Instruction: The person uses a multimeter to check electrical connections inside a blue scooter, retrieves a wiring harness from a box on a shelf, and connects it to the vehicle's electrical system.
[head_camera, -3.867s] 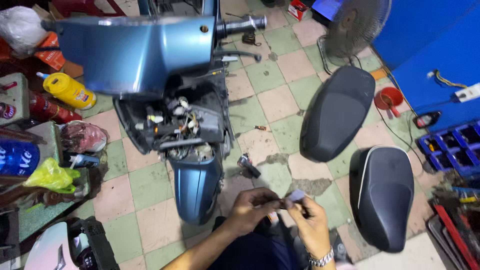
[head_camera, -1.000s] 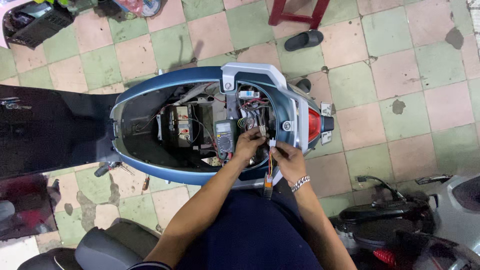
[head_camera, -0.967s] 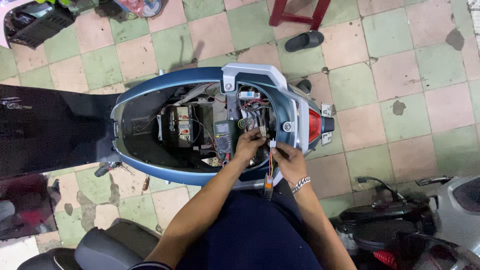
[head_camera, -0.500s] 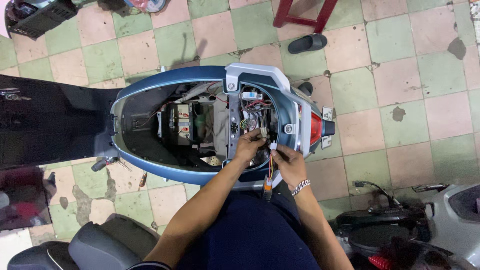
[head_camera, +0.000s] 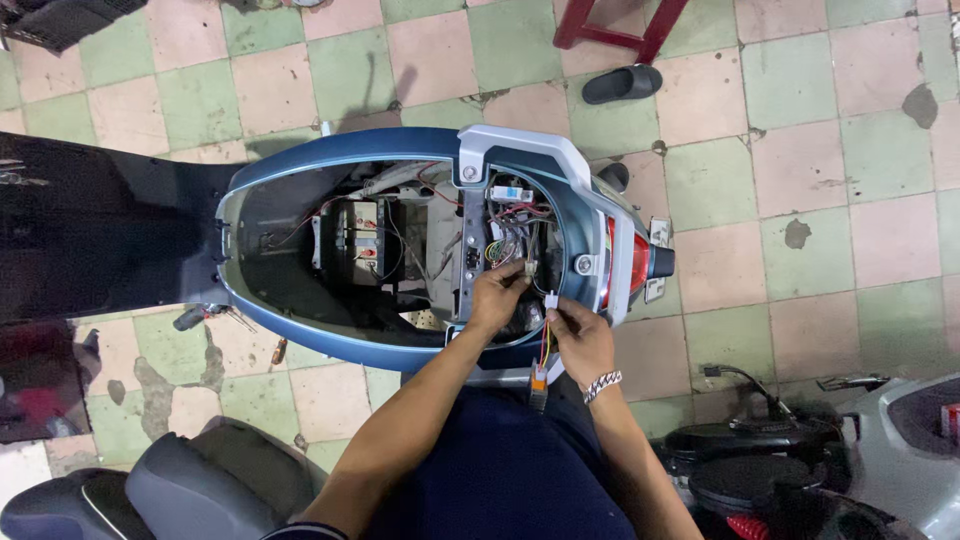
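Seat off blue scooter body (head_camera: 300, 330), wiring bared. Left hand (head_camera: 497, 293) pinching small white connector (head_camera: 528, 268) at two o'clock; right hand (head_camera: 578, 335) clamped on short orange-tipped wire lead (head_camera: 543, 350). Not yet joined.

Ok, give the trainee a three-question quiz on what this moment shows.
1. True or false: the left hand reaches into the open blue scooter body.
2. What does the right hand pinch in its fingers? A) a white connector on coloured wires B) a spanner C) a rag
3. Fill in: the right wrist wears a ____.

Key
1. True; its fingers are at the wire bundle near the tail light.
2. A.
3. Bracelet.
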